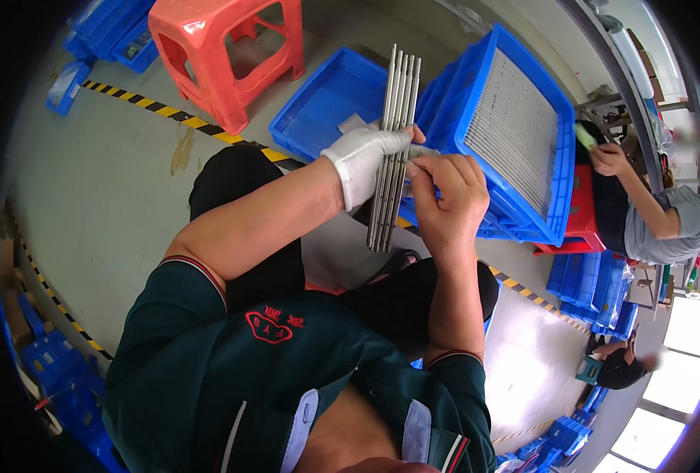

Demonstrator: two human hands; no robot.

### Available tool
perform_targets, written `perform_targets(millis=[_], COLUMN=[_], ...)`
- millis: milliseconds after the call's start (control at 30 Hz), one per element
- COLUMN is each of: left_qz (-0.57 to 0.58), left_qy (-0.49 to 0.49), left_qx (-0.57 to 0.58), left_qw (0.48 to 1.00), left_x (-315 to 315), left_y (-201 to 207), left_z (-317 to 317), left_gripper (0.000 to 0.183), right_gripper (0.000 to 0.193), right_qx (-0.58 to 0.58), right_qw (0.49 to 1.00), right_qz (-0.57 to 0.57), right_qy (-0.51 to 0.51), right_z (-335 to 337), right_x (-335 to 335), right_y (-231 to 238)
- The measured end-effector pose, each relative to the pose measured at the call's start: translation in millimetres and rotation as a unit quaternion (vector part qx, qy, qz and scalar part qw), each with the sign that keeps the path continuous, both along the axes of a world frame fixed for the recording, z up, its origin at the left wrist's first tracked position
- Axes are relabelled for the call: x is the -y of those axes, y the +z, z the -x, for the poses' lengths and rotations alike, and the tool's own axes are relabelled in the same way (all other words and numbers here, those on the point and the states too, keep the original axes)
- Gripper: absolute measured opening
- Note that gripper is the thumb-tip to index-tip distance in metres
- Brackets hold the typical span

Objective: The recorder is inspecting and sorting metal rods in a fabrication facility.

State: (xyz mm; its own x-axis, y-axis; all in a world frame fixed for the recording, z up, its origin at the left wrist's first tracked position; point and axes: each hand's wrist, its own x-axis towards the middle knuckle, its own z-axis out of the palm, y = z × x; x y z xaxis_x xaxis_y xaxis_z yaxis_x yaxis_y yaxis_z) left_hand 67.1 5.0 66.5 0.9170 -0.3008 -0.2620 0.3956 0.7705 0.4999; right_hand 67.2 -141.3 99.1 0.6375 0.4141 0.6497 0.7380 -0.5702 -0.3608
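A bundle of several thin silver metal rods (381, 206) stands slightly tilted in front of me, long ends pointing away and toward me. My left hand (363, 155), in a white glove with bare fingertips, is wrapped around the middle of the bundle. On the bundle's right side, my bare right hand (448, 189) has its thumb and index finger closed at the edge of the rods. Its fingertips seem to pinch one rod there; the exact contact is partly hidden.
Right of the rods, stacked blue crates (476, 126) carry a top crate full of similar rods (515, 130). A shallow blue tray (326, 98) lies on the floor beyond my left hand. A red stool (236, 63) stands far left. A co-worker (657, 213) sits at the right.
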Motion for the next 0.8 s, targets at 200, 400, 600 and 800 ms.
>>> perform_targets(millis=[200, 400, 600, 800], left_qz=[-0.047, -0.063, -0.069, -0.118], left_qy=[0.0, 0.002, 0.011, 0.032], left_qx=[0.012, 0.006, 0.017, -0.009], left_qw=[0.999, 0.998, 0.997, 0.992], left_x=[-1, 1, 4, 1], left_y=[-1, -4, 1, 5], left_z=[0, -2, 4, 5], left_gripper=[0.016, 0.015, 0.011, 0.012], right_gripper=[0.008, 0.008, 0.008, 0.01], right_qx=[0.033, 0.03, 0.117, 0.055], right_qw=[0.999, 0.999, 0.983, 0.996], right_qz=[0.03, 0.03, 0.142, 0.076], right_qy=[-0.001, 0.001, -0.013, 0.002], right_z=[1, 2, 4, 7], right_x=[-2, -3, -8, -8], right_y=[2, 3, -1, 1])
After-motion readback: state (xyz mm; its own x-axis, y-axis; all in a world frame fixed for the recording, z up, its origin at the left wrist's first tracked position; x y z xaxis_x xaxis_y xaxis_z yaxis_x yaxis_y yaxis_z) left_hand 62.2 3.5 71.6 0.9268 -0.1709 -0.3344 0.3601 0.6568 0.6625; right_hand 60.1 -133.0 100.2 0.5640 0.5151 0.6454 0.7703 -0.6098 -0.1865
